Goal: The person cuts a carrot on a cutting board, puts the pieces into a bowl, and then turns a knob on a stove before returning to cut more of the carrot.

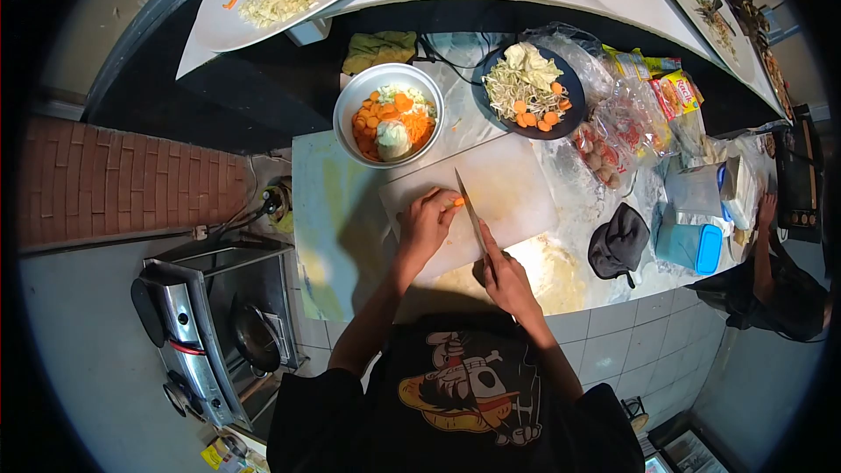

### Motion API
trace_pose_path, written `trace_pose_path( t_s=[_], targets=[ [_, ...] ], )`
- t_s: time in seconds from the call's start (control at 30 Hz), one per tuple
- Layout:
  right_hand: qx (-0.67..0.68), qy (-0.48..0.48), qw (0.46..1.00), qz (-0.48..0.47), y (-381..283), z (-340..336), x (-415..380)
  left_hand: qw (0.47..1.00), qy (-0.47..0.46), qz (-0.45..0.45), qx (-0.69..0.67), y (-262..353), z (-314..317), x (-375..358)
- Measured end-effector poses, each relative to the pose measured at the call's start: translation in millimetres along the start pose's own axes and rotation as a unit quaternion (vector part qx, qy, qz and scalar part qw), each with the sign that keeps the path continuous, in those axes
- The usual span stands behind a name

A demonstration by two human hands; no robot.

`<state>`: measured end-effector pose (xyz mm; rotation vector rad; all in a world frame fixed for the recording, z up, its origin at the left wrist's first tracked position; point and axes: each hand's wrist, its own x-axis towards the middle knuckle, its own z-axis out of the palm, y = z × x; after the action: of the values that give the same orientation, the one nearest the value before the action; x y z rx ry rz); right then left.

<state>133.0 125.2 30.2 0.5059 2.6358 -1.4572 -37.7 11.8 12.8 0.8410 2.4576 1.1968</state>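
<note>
On the white cutting board (512, 184), my left hand (427, 226) is closed with its fingertips round a small piece of carrot (458, 202). My right hand (508, 280) grips the handle of a kitchen knife (469, 203). The blade points away from me and stands just right of the carrot; whether it touches is too small to tell. Behind the board's left corner sits a metal bowl (340, 123) with carrot slices, shredded carrot and a pale vegetable. A dark plate (574, 88) beyond the board bears bean sprouts, carrot slices and a pale leafy piece.
Plastic bags (604, 144) and yellow packets (674, 92) lie to the right. Nearer are a black cap (618, 242) and a blue-lidded container (692, 248). A shelf above bears a platter (219, 26) of shredded vegetables. Another person's arm (764, 254) reaches in at far right.
</note>
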Motion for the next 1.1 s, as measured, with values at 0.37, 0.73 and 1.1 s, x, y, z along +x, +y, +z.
trace_pose_path(
  t_s=[0.37,0.73,1.1],
  targets=[
    [0.013,0.031,0.999,-0.021,-3.1,-2.5,-3.2,0.989,0.021,-0.009,-0.145,-3.6,0.5,-13.5],
    [0.152,0.047,0.985,-0.070,-52.7,-37.9,-12.0,0.892,-0.001,-0.003,-0.453,40.3,-30.6,-38.2],
    [0.170,0.087,0.964,-0.183,-91.9,-54.6,-19.4,0.752,-0.028,0.026,-0.658,71.7,-32.2,-50.9]
  ],
)
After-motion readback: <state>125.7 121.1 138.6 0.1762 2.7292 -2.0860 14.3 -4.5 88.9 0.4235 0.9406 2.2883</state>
